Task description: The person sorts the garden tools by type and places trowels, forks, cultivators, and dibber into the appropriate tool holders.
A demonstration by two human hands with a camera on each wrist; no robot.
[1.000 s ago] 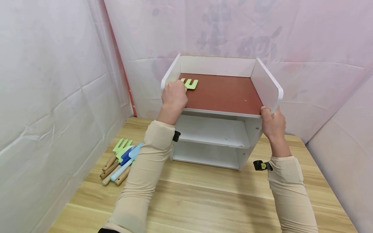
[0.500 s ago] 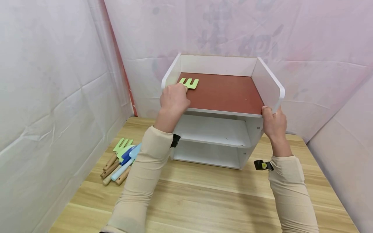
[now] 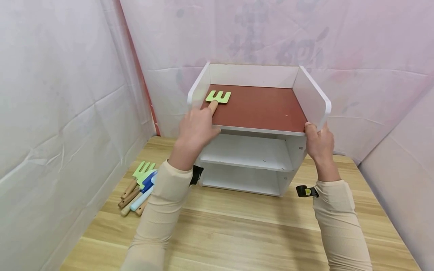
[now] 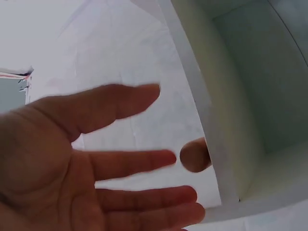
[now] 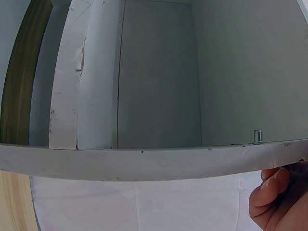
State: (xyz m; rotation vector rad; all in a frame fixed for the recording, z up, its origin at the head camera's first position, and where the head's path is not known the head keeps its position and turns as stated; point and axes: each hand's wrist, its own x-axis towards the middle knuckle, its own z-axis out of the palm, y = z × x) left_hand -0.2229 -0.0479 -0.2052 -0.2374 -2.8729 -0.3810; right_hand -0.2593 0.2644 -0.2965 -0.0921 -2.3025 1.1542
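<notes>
A small hand fork [image 3: 218, 96] with light green tines lies on the brown top board of a white shelf unit [image 3: 261, 130], near its left side panel. Its wooden handle points towards me, and the round handle end [image 4: 194, 155] shows beside the unit's edge in the left wrist view. My left hand [image 3: 196, 126] is just in front of the handle, with thumb and fingers spread and a fingertip close to the handle end. On the right, my right hand [image 3: 318, 145] grips the front of the side panel at the top board. Its curled fingers [image 5: 269, 190] appear outside the panel in the right wrist view.
Several garden tools [image 3: 139, 190] with green, blue and wooden parts lie in a pile on the wooden table [image 3: 237, 233], left of the shelf unit. Two lower white shelves [image 3: 247, 152] face me. White and pinkish sheets [image 3: 84, 94] hang around the table.
My left hand has let go of the hand fork's handle and drawn back towards me, its fingers loosening. The fork stays on the top board. My right hand keeps its grip.
</notes>
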